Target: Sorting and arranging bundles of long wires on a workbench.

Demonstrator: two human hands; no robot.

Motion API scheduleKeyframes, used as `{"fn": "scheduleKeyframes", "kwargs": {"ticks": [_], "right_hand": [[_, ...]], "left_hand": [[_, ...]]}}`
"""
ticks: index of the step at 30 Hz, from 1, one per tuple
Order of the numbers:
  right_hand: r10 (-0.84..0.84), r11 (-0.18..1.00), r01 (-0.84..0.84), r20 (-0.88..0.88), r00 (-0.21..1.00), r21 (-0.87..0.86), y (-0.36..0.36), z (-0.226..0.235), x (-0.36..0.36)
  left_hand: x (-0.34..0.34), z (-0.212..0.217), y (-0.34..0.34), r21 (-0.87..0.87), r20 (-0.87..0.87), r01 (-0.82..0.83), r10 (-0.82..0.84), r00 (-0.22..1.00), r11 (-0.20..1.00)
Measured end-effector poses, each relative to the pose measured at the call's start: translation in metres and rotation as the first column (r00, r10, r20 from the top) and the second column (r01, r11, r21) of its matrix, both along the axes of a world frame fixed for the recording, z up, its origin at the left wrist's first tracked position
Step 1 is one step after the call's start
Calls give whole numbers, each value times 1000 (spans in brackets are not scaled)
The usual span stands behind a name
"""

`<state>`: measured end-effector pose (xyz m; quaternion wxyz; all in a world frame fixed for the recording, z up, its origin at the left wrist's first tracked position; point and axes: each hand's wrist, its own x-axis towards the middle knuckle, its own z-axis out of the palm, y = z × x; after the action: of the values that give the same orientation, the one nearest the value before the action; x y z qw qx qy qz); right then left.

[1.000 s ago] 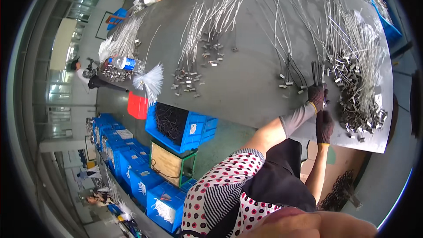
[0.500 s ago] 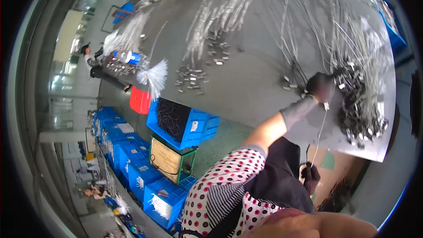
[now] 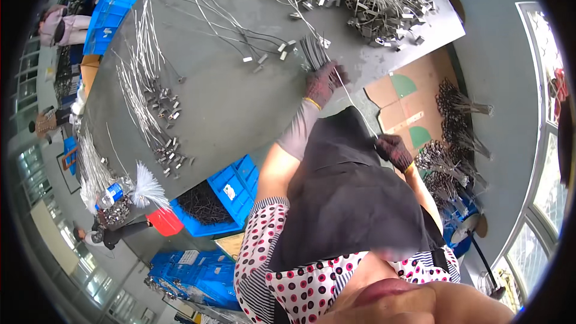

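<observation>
My left hand [image 3: 324,84], in a dark patterned glove, is closed at the table's near edge. A bundle of thin dark grey strips [image 3: 314,53] sticks out of its far side. One thin white wire [image 3: 357,108] passes by the left hand and runs to my right hand [image 3: 393,151]. That hand, gloved too, is closed around the wire's near end in front of my black apron. Above the bundle lies a big heap of pale wires with metal-looking end pieces [image 3: 384,12]. Several loose wires with small light ends [image 3: 264,55] lie left of the bundle.
Another wire group [image 3: 141,90] lies on the grey table [image 3: 216,102] at left. A blue crate [image 3: 237,198] of dark strips stands below the table edge. Cardboard [image 3: 390,105] and several wire bundles [image 3: 459,114] are at right. People are at work at far left.
The view has swung to the right, showing the wire bundles and windows there. Left hand has drawn back toward the table edge, with the dark bundle now plainly seen. Both hands are closer together.
</observation>
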<state>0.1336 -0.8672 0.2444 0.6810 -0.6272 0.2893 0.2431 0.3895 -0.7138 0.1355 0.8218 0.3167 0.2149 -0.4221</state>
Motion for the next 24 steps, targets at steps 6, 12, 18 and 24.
{"fn": "scheduleKeyframes", "kwargs": {"ticks": [6, 12, 18, 24], "right_hand": [[112, 944, -186, -266, 958, -272, -9, -7, -130], [92, 897, -160, -178, 980, -412, -2, 4, -163], [91, 901, -129, -110, 990, -415, -4, -12, -162], [183, 903, -174, -15, 983, -392, -24, -65, -145]], "left_hand": [[26, -5, 4, 40, 23, -35, 34, 999, 999], [39, 43, 18, -24, 127, -115, 118, 985, 993], [56, 63, 40, 61, 98, -238, 232, 968, 969], [54, 60, 67, 119, 168, -257, 236, 957, 959]]}}
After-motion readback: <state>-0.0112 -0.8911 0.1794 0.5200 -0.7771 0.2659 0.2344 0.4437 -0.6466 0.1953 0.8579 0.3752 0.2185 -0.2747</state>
